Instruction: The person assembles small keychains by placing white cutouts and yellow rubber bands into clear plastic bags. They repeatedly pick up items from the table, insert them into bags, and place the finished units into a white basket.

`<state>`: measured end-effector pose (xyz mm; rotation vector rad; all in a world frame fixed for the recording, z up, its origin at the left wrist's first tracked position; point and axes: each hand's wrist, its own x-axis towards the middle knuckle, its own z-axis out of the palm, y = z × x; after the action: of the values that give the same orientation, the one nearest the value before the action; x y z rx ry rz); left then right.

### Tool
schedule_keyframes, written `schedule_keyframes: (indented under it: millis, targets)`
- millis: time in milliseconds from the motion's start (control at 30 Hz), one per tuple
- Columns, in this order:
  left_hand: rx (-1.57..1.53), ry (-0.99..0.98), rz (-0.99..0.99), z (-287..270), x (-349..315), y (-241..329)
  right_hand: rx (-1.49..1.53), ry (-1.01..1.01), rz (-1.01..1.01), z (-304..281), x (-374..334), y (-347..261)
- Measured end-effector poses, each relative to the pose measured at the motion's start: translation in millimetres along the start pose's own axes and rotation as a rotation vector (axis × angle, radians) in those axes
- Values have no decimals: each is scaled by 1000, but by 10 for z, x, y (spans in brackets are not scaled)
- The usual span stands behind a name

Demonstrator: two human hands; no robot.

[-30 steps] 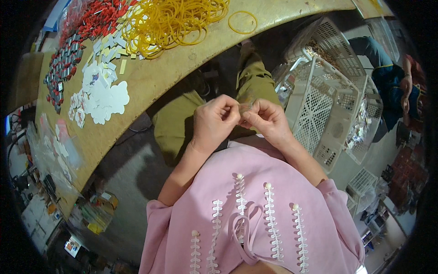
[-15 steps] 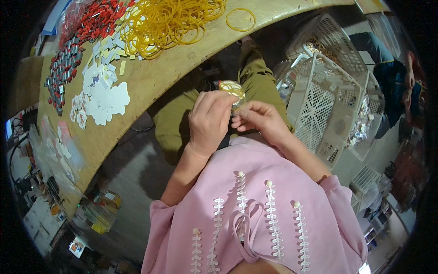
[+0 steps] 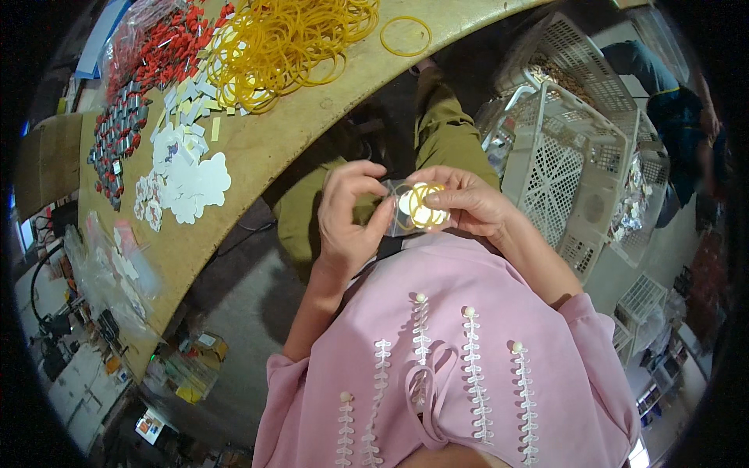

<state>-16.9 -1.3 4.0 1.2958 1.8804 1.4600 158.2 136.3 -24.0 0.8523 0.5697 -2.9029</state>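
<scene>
A small clear plastic bag (image 3: 397,228) hangs over my lap, with a white cutout piece (image 3: 412,204) and yellow rubber bands (image 3: 425,221) showing in it. My right hand (image 3: 476,204) pinches the bag from the right, thumb on top and fingers behind. My left hand (image 3: 349,207) is at the bag's left edge. Its thumb reaches that edge, while the fingers are bent and spread apart from the thumb. Whether the thumb presses on the plastic is hard to see.
On the curved table lie a heap of yellow rubber bands (image 3: 289,47), a single band (image 3: 406,36), white cutouts (image 3: 199,187), small cards (image 3: 186,105), grey parts (image 3: 117,144) and red parts (image 3: 172,47). White plastic crates (image 3: 546,175) stand at right, near another person's leg (image 3: 640,66).
The bag has turned flat toward me and moved slightly right and down. My right hand has shifted its hold across the bag; my left fingers have let go and spread.
</scene>
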Motion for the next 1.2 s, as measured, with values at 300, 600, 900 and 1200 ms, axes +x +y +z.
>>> schedule_keyframes:
  millis: [300,600,900,1200]
  targets:
    - [50,-204,-239,-70,-84,-116,-275,162,-262,25,42,125]
    - [231,-107,-117,61,-14,-17,-291,98,-293,126,33,175]
    - [167,-176,-173,104,-2,-109,-249,60,-352,169,73,247]
    - [-389,-158,-400,34,-43,-187,-66,39,-275,170,82,133]
